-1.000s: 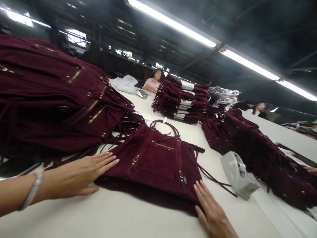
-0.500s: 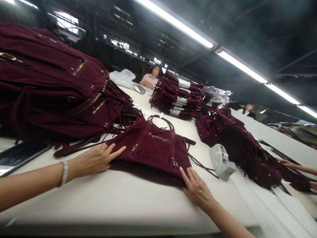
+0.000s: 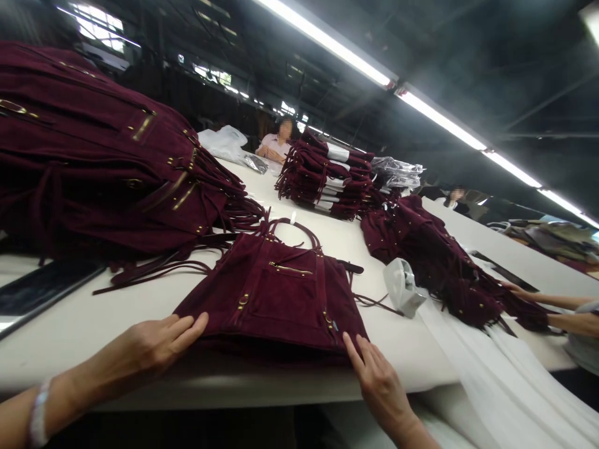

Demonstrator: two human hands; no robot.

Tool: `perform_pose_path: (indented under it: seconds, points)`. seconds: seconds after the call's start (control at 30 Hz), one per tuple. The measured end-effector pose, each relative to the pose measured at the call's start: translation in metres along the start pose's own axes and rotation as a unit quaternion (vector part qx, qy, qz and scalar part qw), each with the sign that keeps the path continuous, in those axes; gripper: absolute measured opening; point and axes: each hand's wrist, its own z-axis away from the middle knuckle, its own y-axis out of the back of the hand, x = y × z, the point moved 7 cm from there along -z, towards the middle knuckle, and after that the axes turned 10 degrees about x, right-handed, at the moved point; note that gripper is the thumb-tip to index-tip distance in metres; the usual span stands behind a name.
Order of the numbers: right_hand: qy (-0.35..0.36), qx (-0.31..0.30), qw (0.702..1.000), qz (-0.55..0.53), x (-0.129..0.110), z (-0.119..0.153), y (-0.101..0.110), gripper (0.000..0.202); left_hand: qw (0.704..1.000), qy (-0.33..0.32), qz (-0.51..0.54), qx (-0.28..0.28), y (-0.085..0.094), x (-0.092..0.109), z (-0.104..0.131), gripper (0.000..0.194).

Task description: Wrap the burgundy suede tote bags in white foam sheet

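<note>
view: head
bag [image 3: 285,293]: maroon, on counter [image 3: 135,315] by near edge, handles pointing away
left grip [image 3: 152,344]: fingers on bag's near left corner, thumb hidden, can't tell if pinching
right grip [image 3: 381,377]: fingers on near right corner, can't tell if pinching
pile [image 3: 84,162]: more maroon bags, left of bag
stack [image 3: 311,178]: beyond bag, pale bands
heap [image 3: 430,262]: maroon, right side, co-worker's hand [image 3: 517,290] at far end

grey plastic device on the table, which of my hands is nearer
Right: your right hand is this side of the device; your left hand is farther, across the burgundy bag at its left corner.
</note>
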Motion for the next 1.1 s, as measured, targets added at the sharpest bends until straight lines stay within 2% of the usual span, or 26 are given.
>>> perform_pose_path:
  seconds: [0.07, 0.2, 0.23, 0.37, 0.43, 0.5, 0.63, 0.8, 0.9, 0.93, 1.0, 1.07, 1.1]
  points:
    - [-0.024, 0.021, 0.999, 0.000, -0.003, 0.005, 0.004, 0.071, 0.999, -0.034, -0.025, -0.014, 0.005, 0.013, -0.001, 0.038]
    - [-0.033, 0.048, 0.998, -0.029, -0.001, 0.000, 0.004, 0.077, 0.993, -0.016, -0.003, -0.120, 0.000, 0.015, -0.021, 0.024]
    - [-0.032, 0.048, 0.998, -0.036, 0.001, -0.001, 0.003, 0.079, 0.989, -0.016, 0.017, -0.143, -0.002, 0.017, -0.027, 0.027]
    - [-0.036, 0.019, 0.996, -0.074, 0.004, -0.002, 0.002, 0.081, 0.965, -0.005, 0.096, -0.245, -0.012, 0.028, -0.046, 0.082]
    - [-0.050, -0.008, 0.993, -0.104, 0.001, -0.004, 0.003, 0.078, 0.952, 0.013, 0.127, -0.278, -0.017, 0.034, -0.054, 0.093]
    - [-0.075, -0.035, 0.988, -0.131, -0.002, -0.010, 0.004, 0.076, 0.948, 0.031, 0.137, -0.286, -0.024, 0.037, -0.061, 0.094]
    - [-0.088, -0.081, 0.977, -0.177, -0.007, -0.030, 0.004, 0.085, 0.962, 0.012, 0.116, -0.246, -0.042, 0.038, -0.061, 0.085]
    - [-0.066, -0.136, 0.959, -0.239, 0.005, -0.047, 0.003, 0.089, 0.985, -0.082, 0.041, -0.145, -0.063, 0.033, -0.046, 0.048]
    - [-0.079, -0.141, 0.949, -0.272, 0.005, -0.043, 0.003, 0.086, 0.990, -0.120, 0.026, -0.065, -0.064, 0.033, -0.035, 0.045]
    - [-0.086, -0.121, 0.950, -0.275, 0.002, -0.039, 0.004, 0.082, 0.992, -0.118, 0.023, -0.033, -0.061, 0.034, -0.032, 0.046]
    - [-0.102, -0.038, 0.957, -0.270, -0.007, -0.030, 0.007, 0.075, 0.995, -0.092, 0.015, 0.018, -0.056, 0.035, -0.024, 0.047]
    - [-0.117, 0.059, 0.959, -0.252, -0.017, -0.018, 0.010, 0.074, 0.998, -0.055, 0.008, 0.037, -0.054, 0.037, -0.017, 0.049]
    - [-0.121, 0.089, 0.958, -0.245, -0.021, -0.013, 0.010, 0.075, 0.999, -0.032, 0.010, 0.040, -0.055, 0.038, -0.013, 0.052]
